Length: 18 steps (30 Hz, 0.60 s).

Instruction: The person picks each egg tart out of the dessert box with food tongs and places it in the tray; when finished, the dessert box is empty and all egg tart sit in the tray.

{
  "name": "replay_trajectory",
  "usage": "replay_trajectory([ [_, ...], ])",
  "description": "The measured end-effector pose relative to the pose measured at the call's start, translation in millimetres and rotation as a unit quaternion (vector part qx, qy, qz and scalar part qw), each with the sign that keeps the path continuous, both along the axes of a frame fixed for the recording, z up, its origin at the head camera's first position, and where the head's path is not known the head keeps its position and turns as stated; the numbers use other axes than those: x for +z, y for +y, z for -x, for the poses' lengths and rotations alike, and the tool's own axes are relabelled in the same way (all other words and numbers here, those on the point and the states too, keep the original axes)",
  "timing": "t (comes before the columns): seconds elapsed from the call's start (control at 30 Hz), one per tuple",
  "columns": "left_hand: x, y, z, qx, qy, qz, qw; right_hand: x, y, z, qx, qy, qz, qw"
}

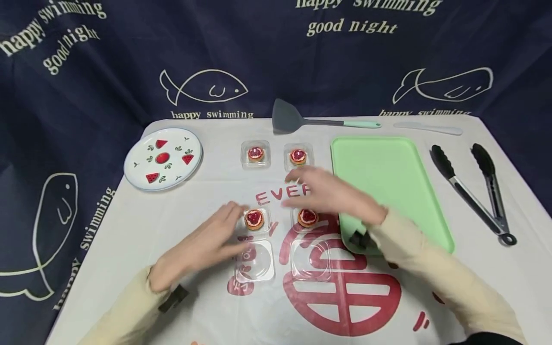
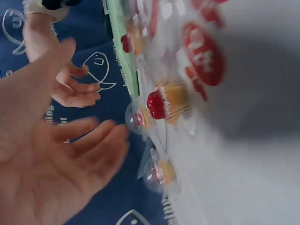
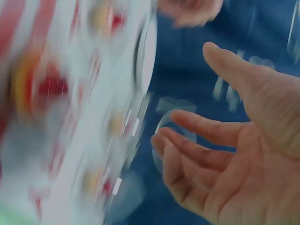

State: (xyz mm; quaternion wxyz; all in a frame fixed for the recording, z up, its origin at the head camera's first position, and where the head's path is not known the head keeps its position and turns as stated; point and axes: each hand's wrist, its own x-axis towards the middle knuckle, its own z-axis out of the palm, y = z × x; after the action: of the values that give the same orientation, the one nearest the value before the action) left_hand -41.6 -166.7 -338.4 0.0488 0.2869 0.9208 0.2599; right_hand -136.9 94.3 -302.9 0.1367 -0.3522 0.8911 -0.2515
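Note:
My left hand [image 1: 206,242] hovers beside the front-left fruit tart [image 1: 254,219], its fingers loosely extended and holding nothing. My right hand [image 1: 323,190] is in the air just behind the front-right fruit tart [image 1: 308,218], fingers relaxed, gripping nothing; the right wrist view shows its bare palm [image 3: 239,154]. Both front tarts sit in clear plastic boxes whose lids lie folded back toward me, the left lid [image 1: 255,261] and the right lid [image 1: 311,261]. Farther back, a left tart [image 1: 256,154] and a right tart [image 1: 298,156] stand in clear boxes with domed lids over them.
A light green tray [image 1: 384,177] lies to the right, with black-tipped tongs [image 1: 491,206] beyond it. Along the back edge are a grey spatula [image 1: 288,117] and a white plastic knife [image 1: 428,128]. A watermelon-patterned plate [image 1: 172,175] is at the back left.

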Motion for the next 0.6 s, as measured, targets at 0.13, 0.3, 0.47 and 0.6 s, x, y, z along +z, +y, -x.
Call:
replay_trajectory([
  [0.13, 1.4, 19, 46.3, 0.053, -0.032, -0.096, 0.9935, -7.0, 22, 60.0, -0.036, 0.018, 0.022, 0.999],
  [0.3, -5.9, 54, 109.8, 0.118, -0.076, -0.156, 0.9778, -25.9, 34, 112.1, -0.064, -0.02, 0.01, 0.998],
  [0.47, -15.0, 84, 151.2, 0.155, -0.118, -0.123, 0.9732, -40.2, 33, 134.6, -0.037, -0.064, -0.012, 0.997],
  [0.6, -22.1, 100, 168.7, 0.162, -0.141, -0.085, 0.9731, -42.4, 31, 141.0, -0.018, -0.058, -0.016, 0.998],
])
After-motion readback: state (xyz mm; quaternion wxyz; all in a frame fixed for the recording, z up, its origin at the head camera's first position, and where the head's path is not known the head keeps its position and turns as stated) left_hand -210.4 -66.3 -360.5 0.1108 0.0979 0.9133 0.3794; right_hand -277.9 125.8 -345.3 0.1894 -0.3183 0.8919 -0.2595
